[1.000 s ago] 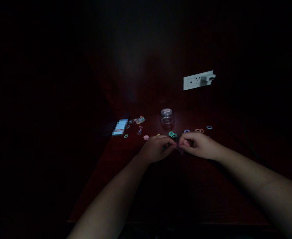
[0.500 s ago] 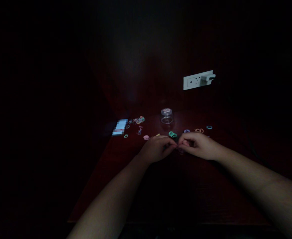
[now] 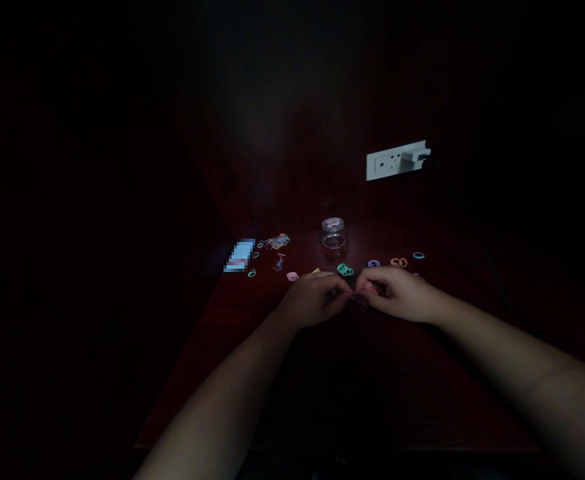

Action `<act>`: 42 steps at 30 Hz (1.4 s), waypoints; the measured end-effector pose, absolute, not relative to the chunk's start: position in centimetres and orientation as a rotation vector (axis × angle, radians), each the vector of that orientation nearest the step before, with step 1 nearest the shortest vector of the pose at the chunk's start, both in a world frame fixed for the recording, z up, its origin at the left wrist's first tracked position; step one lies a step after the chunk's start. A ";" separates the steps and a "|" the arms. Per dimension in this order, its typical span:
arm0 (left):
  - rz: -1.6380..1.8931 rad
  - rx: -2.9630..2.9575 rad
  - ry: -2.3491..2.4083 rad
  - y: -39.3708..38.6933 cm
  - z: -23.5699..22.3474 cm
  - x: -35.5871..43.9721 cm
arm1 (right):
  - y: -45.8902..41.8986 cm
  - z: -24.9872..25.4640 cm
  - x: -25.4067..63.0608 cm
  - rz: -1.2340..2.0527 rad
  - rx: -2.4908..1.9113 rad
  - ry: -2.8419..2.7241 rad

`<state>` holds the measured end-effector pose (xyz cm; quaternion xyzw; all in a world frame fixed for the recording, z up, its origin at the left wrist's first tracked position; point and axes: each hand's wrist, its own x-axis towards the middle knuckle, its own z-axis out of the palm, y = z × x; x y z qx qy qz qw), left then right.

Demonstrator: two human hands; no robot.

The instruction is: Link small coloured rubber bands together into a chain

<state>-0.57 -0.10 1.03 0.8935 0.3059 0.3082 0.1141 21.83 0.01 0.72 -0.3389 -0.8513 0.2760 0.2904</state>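
My left hand [image 3: 315, 298] and my right hand [image 3: 395, 292] meet over the table, thumb and forefinger pinched on each. Between their fingertips is a purple hair tie [image 3: 359, 300], with thin purple loops hanging below; the dim light blurs its detail. Just beyond my fingers lie green hair ties [image 3: 345, 270] and a blue-violet one [image 3: 374, 264]. Past my left knuckles are pink hair ties [image 3: 292, 277] and a partly hidden yellow one [image 3: 316, 271]. Orange ties [image 3: 399, 263], a light-blue tie [image 3: 418, 255] and a partly covered purple one [image 3: 419, 276] lie beyond my right hand.
A clear lidded jar [image 3: 334, 235] stands at the back of the dark red table [image 3: 212, 373]. Mixed hair ties [image 3: 277, 241] are heaped left of it, near a lit phone [image 3: 239, 255]. On the wall, a socket panel [image 3: 396, 161] holds a plug with a cable.
My fingertips have shifted slightly, and more of the purple hair tie shows between them. The view has drifted a little; the things on the table stay put.
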 end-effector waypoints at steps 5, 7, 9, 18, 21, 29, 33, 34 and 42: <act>0.892 2.613 0.898 -0.2 1.1 -0.6 | -0.1 0.7 22.0 0.771 -0.868 -2.266; 0.889 2.612 0.903 -0.2 1.1 -0.6 | -0.1 0.7 22.1 0.767 -0.858 -2.272; 0.888 2.615 0.904 -0.2 1.2 -0.5 | -0.1 0.7 22.0 0.747 -0.860 -2.289; 0.901 2.611 0.865 -0.2 1.1 -0.6 | 0.1 0.6 21.9 0.688 -0.906 -2.284; 0.905 2.605 0.885 -0.3 1.2 -0.6 | 0.0 0.7 22.0 0.704 -0.903 -2.283; 0.925 2.619 0.867 -0.2 1.2 -0.7 | -0.3 1.4 22.0 0.715 -0.886 -2.287; 0.930 2.626 0.873 -0.1 1.1 -0.7 | -0.3 1.5 22.0 0.694 -0.878 -2.279; 0.930 2.625 0.874 -0.2 1.1 -0.7 | -0.2 1.4 22.0 0.694 -0.878 -2.278; 0.940 2.625 0.886 0.0 1.1 -1.2 | 0.2 1.8 22.9 0.472 -0.895 -2.330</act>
